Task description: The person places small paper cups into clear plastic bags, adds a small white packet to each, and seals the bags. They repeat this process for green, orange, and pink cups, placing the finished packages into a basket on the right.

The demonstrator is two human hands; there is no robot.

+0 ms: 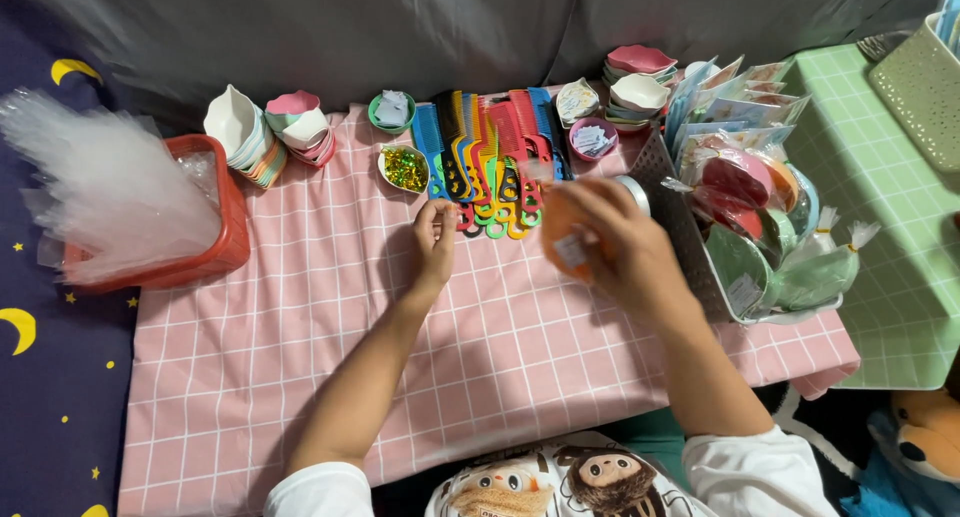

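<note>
An orange disc (568,245), blurred, is held over the pink checked cloth (300,357), just below the row of combs (490,157), by the right hand (620,247), whose fingers curl around it. The left hand (435,239) lies on the cloth beside the comb handles, fingers bent together, nothing visibly pinched. A red basket (215,247) of clear bags sits far left, a rack (690,237) of packaged discs right.

The right hand (615,242) is blurry; it covers part of a round orange thing (565,242), so its shape is hard to tell; the clear bags (100,192) in the red basket (225,247) look smeared; the green basket (920,87) and a stuffed toy (925,432) are cut off by the edge.
</note>
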